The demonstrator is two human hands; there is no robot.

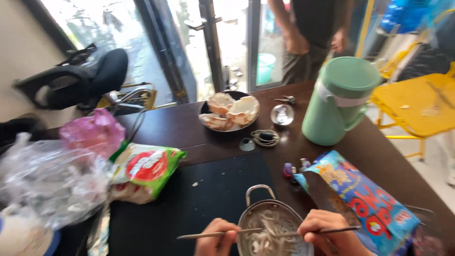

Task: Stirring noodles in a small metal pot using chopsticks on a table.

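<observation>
A small metal pot [272,213] with pale noodles stands at the near edge of the dark table [222,142]. My left hand [215,237] grips one thin chopstick [213,234] that points left. My right hand [327,232] holds another chopstick [341,230] that reaches to the right. Both hands hover just over the pot's near rim, one on each side.
A green and red packet [144,170] and clear plastic bags [47,180] lie at left, a blue snack bag [365,199] at right. Farther back stand a green jug [339,99] and a plate of shells [230,114]. A person [313,38] stands beyond the table near a yellow chair [417,104].
</observation>
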